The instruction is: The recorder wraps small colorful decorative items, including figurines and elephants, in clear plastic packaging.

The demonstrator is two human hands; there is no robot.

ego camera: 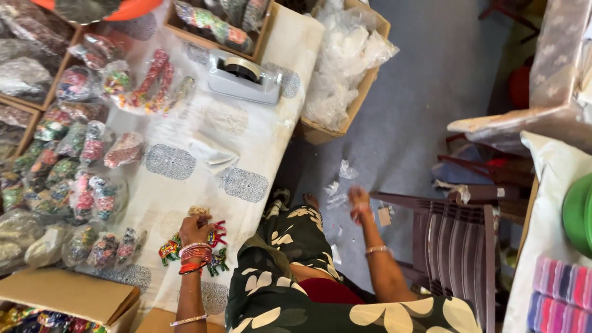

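1. On the desk (185, 191), near its front edge, the left hand (194, 229) rests on a small cluster of painted animal figurines (213, 246); the grip is curled down over them, though whether the fingers actually pinch one cannot be told.
2. The figurines lie directly under and just to the right of that hand, touching it; a red one pokes out by the thumb side and green ones lie just below the bangled wrist.
3. The right hand (359, 205) is well apart, hanging off the desk over the grey floor (419, 111) beside a dark chair (453, 240). It is blurred, so its grip cannot be made out.
4. The left hand is therefore far nearer to the figurines.
5. They look small, glossy and multicoloured; their long axes point different ways.
6. Plastic-wrapped bundles of similar pieces (80, 185) crowd the desk's left side, and a tape dispenser (242, 77) sits farther back.
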